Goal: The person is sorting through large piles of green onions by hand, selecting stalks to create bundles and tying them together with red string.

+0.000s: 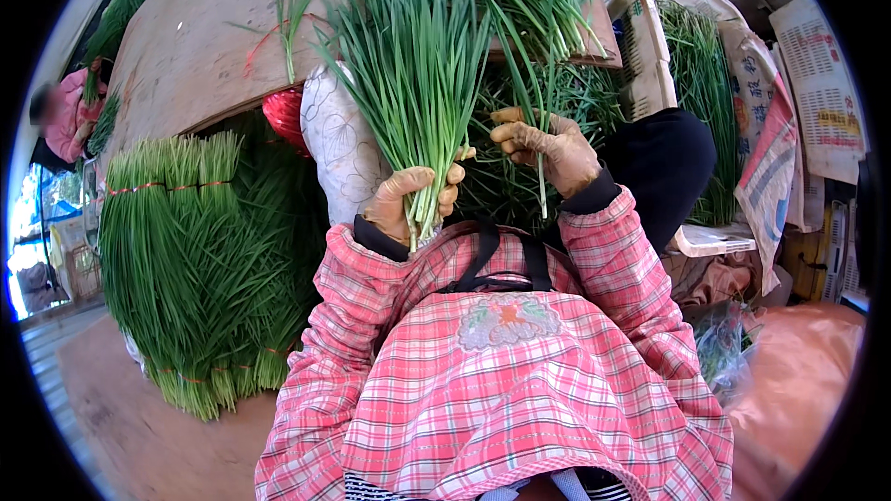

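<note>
My left hand (411, 202), in a thin stained glove, grips a thick bunch of garlic chives (418, 90) near its pale cut ends, leaves fanning upward. To its right, my gloved right hand (550, 149) pinches a thin chive stalk (542, 188) that hangs below the fingers, its long leaves rising above them. More loose chives (536, 7) lie at the wooden board's right end, beyond my hands. A few stalks (289, 42) rest farther left on the board beside a red tie (256, 56).
The wooden board (202, 42) spans the far side. Tied chive bundles (188, 243) are stacked at my left. At right stands a white plastic crate (651, 35) of chives, a woven sack (766, 125) over its side. Another person (73, 111) handles chives at far left.
</note>
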Demonstrator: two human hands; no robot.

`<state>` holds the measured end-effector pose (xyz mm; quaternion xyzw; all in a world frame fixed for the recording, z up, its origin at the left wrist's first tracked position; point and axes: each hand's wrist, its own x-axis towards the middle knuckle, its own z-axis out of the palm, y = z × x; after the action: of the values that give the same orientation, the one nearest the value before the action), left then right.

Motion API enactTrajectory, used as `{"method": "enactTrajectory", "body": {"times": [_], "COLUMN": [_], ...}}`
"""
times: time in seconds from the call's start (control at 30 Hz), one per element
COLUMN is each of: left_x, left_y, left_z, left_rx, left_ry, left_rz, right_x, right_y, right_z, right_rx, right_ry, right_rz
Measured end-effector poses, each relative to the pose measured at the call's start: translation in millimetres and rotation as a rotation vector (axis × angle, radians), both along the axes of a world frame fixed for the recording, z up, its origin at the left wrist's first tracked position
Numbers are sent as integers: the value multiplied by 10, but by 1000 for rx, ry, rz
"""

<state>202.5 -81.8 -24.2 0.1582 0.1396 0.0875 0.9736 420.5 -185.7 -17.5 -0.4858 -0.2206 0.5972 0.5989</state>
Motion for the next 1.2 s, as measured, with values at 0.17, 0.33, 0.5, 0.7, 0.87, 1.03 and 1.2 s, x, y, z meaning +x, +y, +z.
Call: {"method": "enactTrajectory", "body": {"times": [0.17,0.33,0.5,0.7,0.87,1.03,1.2], "left_x": [41,5,5,17,11,17,-54], "left_y": [-38,-8,9,-8,7,-41,20], "left_z": [-106,-60,-103,-108,-116,-128,-204], "left_rx": [37,-34,-78,11,34,57,-26], "left_ry": [72,-11,-78,-44,-23,169,211], "left_rz": [-10,13,-18,12,20,59,14], "right_x": [-213,-202,-156,-333,-221,-303,-489], "right_y": [23,70,89,286,168,37,81], "right_z": [-18,-133,-88,-211,-308,-34,52], "right_rx": [-1,-100,-226,-254,-94,-125,-73], "right_ry": [143,-34,-204,-116,-18,-26,-174], "right_rz": [-91,-169,-60,-14,-9,-43,-51]}}
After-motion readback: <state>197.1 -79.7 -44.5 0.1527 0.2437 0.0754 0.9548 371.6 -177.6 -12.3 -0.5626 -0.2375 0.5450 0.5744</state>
